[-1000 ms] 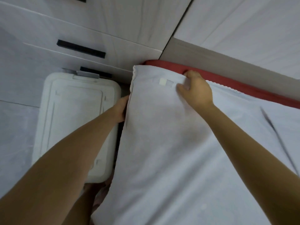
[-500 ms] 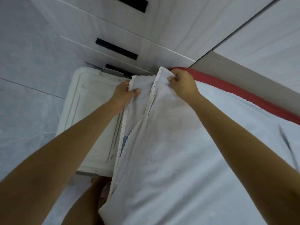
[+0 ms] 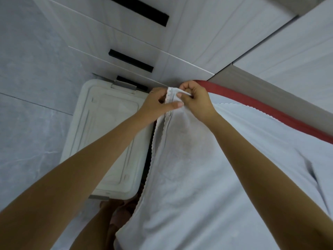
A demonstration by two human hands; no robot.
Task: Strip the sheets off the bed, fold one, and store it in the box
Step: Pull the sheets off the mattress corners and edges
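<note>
Pinching the sheet (image 3: pixel 189 168) at the far left corner of the bed (image 3: pixel 261 109), your left grip (image 3: pixel 158 105) and right grip (image 3: pixel 196 101) both hold its scalloped hem; peel it toward you evenly, gathering slack, clear of the closed box (image 3: pixel 106 138) alongside.

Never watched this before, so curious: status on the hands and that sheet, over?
Left hand and right hand pinch sheet corner, lifted off red mattress. Box alongside, lid on.
</note>
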